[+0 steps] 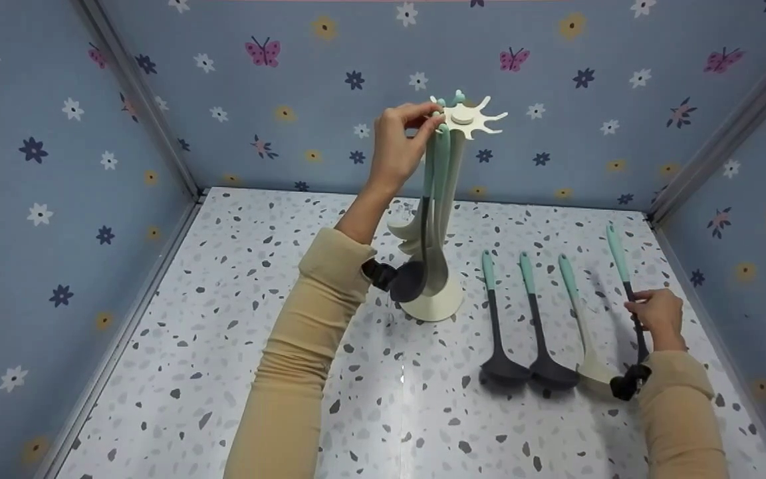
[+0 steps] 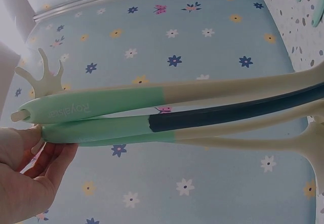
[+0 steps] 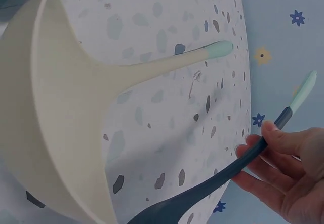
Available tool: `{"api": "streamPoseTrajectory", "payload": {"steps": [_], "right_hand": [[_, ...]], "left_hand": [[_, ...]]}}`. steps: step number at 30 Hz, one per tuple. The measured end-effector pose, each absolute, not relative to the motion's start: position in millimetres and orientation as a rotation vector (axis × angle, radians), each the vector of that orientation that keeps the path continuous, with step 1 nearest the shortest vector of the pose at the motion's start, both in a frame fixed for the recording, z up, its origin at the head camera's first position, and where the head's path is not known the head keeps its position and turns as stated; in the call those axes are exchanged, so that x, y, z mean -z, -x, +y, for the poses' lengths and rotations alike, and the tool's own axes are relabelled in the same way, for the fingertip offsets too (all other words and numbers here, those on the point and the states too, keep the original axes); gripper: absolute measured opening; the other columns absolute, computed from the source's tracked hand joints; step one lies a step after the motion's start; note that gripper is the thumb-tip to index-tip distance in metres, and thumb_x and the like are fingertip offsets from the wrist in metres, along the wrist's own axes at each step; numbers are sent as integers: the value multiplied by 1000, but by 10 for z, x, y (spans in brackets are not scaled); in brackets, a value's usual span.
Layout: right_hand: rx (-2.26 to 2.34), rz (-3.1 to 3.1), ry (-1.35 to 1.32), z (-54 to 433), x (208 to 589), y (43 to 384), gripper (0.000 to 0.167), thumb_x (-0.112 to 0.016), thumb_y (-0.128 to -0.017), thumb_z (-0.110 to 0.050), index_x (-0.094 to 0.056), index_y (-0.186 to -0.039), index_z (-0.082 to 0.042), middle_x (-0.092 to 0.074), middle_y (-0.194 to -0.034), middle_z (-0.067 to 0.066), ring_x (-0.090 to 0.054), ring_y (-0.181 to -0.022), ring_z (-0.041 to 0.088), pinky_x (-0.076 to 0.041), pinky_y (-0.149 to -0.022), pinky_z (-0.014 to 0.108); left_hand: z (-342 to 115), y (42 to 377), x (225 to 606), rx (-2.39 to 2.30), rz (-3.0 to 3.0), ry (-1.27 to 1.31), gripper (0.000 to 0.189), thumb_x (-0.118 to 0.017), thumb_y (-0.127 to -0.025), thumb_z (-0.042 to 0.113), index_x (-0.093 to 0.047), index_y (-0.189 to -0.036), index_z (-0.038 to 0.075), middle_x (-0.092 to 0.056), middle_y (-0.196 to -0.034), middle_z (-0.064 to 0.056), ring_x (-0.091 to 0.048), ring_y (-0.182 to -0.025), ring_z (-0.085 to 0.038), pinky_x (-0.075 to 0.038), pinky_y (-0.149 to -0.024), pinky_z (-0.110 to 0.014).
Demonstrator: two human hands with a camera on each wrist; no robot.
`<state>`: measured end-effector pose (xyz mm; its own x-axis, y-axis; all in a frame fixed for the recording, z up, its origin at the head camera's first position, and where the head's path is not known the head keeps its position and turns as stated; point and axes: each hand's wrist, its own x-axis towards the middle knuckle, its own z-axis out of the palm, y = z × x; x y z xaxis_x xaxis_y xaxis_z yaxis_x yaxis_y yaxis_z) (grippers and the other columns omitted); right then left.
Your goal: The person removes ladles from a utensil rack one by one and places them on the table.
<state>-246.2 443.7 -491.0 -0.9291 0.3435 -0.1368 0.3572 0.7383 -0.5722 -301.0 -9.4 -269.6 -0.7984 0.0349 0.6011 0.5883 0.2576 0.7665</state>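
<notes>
At the top of the cream utensil rack (image 1: 433, 307), my left hand (image 1: 399, 143) pinches the end of a mint handle (image 2: 96, 129). That handle belongs to a black spoon (image 1: 407, 282) with a round bowl, which hangs down in front of the rack's post. Close beside it hangs a cream utensil (image 1: 437, 269) with a mint handle (image 2: 96, 105). Over at the right, my right hand (image 1: 661, 313) holds the dark shaft of another mint-handled utensil (image 3: 223, 176) between thumb and fingers. Its handle end is tilted up off the table; its head is partly cut off.
Left of the held utensil lie a cream ladle (image 1: 586, 339) and two black ladles (image 1: 506, 371), (image 1: 552, 374), handles pointing away. Bare hook arms (image 1: 493, 117) stick out on the rack's right side. Flowered wall panels (image 1: 290, 86) enclose the speckled table (image 1: 223, 279).
</notes>
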Motion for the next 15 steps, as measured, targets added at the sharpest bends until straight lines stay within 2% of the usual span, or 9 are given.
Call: {"api": "streamPoseTrajectory", "payload": {"steps": [5,15], "right_hand": [[950,2865,-574,4424,4922,2375,35,-58,-83,-5,-52,-111,16,-64,-78,22,-60,-56,17,-50,-49,30],[916,2812,-631,4478,5044,2372,35,-58,-81,-3,-52,-108,18,-62,-66,17,-59,-53,18,-51,-50,35]], "left_hand": [[-85,3012,2700,1578,-2051,555,18,-60,-85,11,-67,-96,0,-62,-88,-10,-57,-77,-14,-49,-66,-20],[-85,3022,2706,1592,-2050,551,18,-60,-85,11,-67,-97,0,-63,-89,-9,-57,-78,-14,-48,-67,-20]]}}
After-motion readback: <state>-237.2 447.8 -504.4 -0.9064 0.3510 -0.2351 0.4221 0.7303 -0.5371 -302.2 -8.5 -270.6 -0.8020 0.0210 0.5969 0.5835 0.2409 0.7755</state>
